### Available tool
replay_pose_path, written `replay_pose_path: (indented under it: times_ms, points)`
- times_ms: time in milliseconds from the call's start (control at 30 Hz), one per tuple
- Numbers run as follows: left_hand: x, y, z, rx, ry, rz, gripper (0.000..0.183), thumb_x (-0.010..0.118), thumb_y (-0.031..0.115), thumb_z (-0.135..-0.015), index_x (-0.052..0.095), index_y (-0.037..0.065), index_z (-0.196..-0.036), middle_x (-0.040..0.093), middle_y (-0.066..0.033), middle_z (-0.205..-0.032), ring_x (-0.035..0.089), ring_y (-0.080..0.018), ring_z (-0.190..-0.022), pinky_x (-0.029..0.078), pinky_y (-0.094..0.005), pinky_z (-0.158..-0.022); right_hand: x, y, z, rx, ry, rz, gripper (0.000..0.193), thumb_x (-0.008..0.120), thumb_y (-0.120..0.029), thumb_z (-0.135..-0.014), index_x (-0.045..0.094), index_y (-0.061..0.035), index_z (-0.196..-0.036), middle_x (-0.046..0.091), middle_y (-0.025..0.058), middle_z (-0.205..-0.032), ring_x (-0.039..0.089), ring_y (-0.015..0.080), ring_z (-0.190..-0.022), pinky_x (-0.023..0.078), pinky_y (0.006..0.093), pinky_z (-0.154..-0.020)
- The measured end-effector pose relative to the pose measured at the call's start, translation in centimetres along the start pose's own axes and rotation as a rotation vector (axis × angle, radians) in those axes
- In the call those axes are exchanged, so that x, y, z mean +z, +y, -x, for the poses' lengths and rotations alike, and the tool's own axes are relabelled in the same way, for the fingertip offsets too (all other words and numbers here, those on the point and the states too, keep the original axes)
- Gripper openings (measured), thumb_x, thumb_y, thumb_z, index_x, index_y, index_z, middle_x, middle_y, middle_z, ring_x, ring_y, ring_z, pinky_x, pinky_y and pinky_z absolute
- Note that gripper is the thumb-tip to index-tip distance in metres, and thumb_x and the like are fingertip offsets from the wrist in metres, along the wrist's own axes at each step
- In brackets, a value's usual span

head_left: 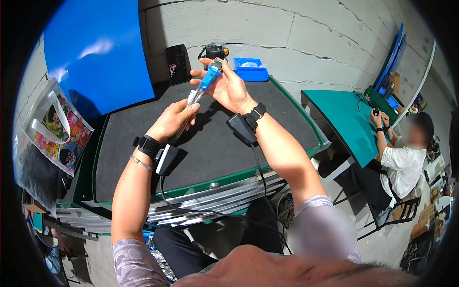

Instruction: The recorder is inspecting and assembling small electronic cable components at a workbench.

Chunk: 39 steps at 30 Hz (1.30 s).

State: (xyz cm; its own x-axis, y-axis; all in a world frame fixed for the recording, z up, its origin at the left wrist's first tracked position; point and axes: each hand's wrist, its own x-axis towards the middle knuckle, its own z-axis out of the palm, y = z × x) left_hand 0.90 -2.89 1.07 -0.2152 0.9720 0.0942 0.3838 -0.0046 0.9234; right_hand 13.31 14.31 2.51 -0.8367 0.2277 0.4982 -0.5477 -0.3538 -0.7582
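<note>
Over the dark mat (210, 160), both my hands hold up a slender cable with a translucent blue plug (209, 78). A small green and red part shows at the plug's upper end. My left hand (169, 118) is closed around the silvery cable bundle (192, 97) below it, thumb on top. At the plug's head, my right hand (231, 91) steadies it between thumb and index finger, palm toward me, the other fingers loosely spread behind. A dark length hangs below my left hand.
Behind the mat stand a black tablet-like panel (178, 64), a dark jar (216, 49) and blue trays (251, 71). A patterned bag (60, 129) is at left. Wires trail from boxes on my wrists. A co-worker (404, 162) sits at the green table (339, 119) on the right.
</note>
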Motion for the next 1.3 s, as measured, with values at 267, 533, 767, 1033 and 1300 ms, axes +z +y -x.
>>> replay_pose_path:
  times_ms: [267, 533, 767, 1033, 1300]
  points:
    - [-0.4, -0.7, -0.9, 0.019, 0.093, -0.064, 0.032, 0.057, 0.039, -0.098, 0.058, 0.007, -0.093, 0.054, 0.0036, -0.071, 0.049, -0.0049, -0.060, 0.039, -0.0214, -0.054, 0.1, 0.2, 0.2, 0.030, 0.030, 0.059, 0.065, 0.024, -0.058, -0.102, 0.044, -0.0097, -0.140, 0.061, 0.0181, -0.125, 0.058, 0.0302, -0.118, 0.041, 0.0424, -0.103]
    - [-0.6, -0.8, -1.0, 0.015, 0.158, -0.064, 0.029, 0.062, 0.037, -0.096, 0.058, 0.009, -0.090, 0.054, 0.0040, -0.068, 0.050, -0.0048, -0.060, 0.039, -0.0217, -0.053, 0.3, 0.6, 0.2, 0.074, 0.035, 0.206, 0.070, 0.026, -0.063, -0.099, 0.045, -0.0092, -0.140, 0.062, 0.0164, -0.125, 0.057, 0.0254, -0.118, 0.037, 0.0404, -0.104]
    - [-0.6, -1.1, -1.0, 0.071, 0.184, -0.016, 0.030, 0.066, 0.035, -0.093, 0.062, 0.005, -0.089, 0.059, 0.0019, -0.068, 0.054, -0.0064, -0.060, 0.043, -0.0240, -0.054, 0.9, 1.0, 0.5, 0.074, 0.060, 0.418, 0.057, 0.066, -0.035, -0.093, 0.046, -0.0085, -0.139, 0.063, 0.0107, -0.122, 0.057, 0.0175, -0.115, 0.041, 0.0329, -0.100]
    - [-0.6, -1.2, -1.1, 0.101, 0.184, -0.079, 0.028, 0.070, 0.030, -0.091, 0.066, 0.003, -0.097, 0.064, -0.0001, -0.075, 0.060, -0.0075, -0.067, 0.049, -0.0254, -0.062, 1.2, 1.6, 0.3, 0.038, 0.079, 0.579, 0.044, 0.070, -0.025, -0.090, 0.056, -0.0008, -0.125, 0.065, 0.0133, -0.117, 0.063, 0.0198, -0.108, 0.050, 0.0336, -0.096]
    - [-0.4, -0.6, -0.7, 0.080, 0.169, -0.067, 0.027, 0.067, 0.029, -0.093, 0.064, 0.004, -0.102, 0.059, 0.0029, -0.076, 0.057, -0.0059, -0.068, 0.049, -0.0235, -0.063, 0.9, 1.6, 0.3, 0.049, 0.078, 0.614, 0.039, 0.071, -0.024, -0.090, 0.060, -0.0005, -0.119, 0.065, 0.0137, -0.117, 0.063, 0.0200, -0.108, 0.049, 0.0339, -0.097]
